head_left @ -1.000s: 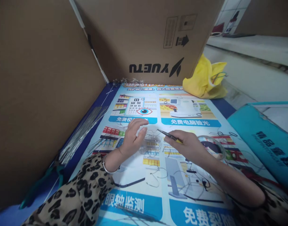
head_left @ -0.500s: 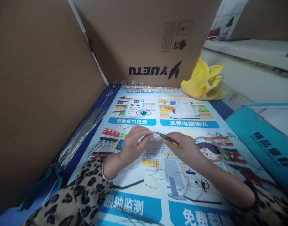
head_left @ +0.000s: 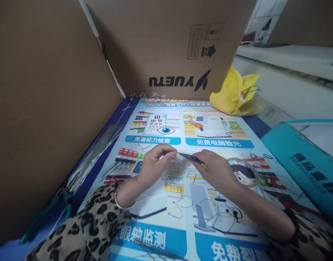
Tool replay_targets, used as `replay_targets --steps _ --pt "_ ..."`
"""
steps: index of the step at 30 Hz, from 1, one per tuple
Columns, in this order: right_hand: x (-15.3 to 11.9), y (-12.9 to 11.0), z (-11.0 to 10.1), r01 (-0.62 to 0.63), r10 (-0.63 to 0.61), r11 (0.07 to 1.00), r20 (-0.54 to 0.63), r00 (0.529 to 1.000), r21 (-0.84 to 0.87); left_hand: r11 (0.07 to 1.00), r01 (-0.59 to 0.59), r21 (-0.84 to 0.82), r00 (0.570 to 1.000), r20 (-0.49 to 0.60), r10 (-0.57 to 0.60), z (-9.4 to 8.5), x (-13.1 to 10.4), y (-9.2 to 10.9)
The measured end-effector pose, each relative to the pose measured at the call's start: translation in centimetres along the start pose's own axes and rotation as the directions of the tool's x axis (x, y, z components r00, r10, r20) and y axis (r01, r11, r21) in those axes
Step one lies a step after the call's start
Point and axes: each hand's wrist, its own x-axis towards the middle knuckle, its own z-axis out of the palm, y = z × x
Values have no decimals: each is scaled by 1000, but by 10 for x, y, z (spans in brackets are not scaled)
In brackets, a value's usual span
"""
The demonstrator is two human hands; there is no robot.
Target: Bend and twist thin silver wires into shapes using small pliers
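Two brown cardboard panels, one on the left (head_left: 46,90) and one across the upper centre (head_left: 161,43) with upside-down YUETU lettering, screen a blue desk (head_left: 254,124) covered largely by a printed poster (head_left: 223,143).

At the centre of the frame, slim dark pliers (head_left: 192,158) with a yellow-marked handle point leftward, held above the poster. The person's right hand (head_left: 215,166) is closed around the handle. The left hand (head_left: 157,163) faces it, thumb and forefinger brought together just beside the pliers' tip; whatever lies between them is too fine to make out. A silvery bracelet (head_left: 121,203) circles the left wrist, below a leopard-print sleeve (head_left: 92,221).

Under the two hands lies a loose coil of thin wire (head_left: 174,170). Curled wire pieces (head_left: 179,206) lie below centre, and a clear ring-shaped coil (head_left: 258,174) lies beyond the right hand, over a cartoon face.

Farther out, a bundle of silvery strands (head_left: 94,159) runs along the left side, with teal-handled pliers (head_left: 67,203) near its lower end. A crumpled yellow bag (head_left: 234,96) sits at the upper right, above a turquoise box (head_left: 299,159). On a ledge (head_left: 304,54) in the upper right corner stands a small bottle (head_left: 264,30).
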Motion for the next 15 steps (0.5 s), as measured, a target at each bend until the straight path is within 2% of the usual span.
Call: replay_targets --steps 7,11,15 --pt "1 1 1 -2 -2 995 -40 999 -98 978 124 -167 992 40 -119 3 -1 3" --pt "1 4 1 -22 19 996 -38 999 -88 945 158 -286 987 76 -142 4 -1 5" --pt "1 4 1 -19 13 995 -64 998 -99 936 181 -302 982 110 -155 4 -3 11"
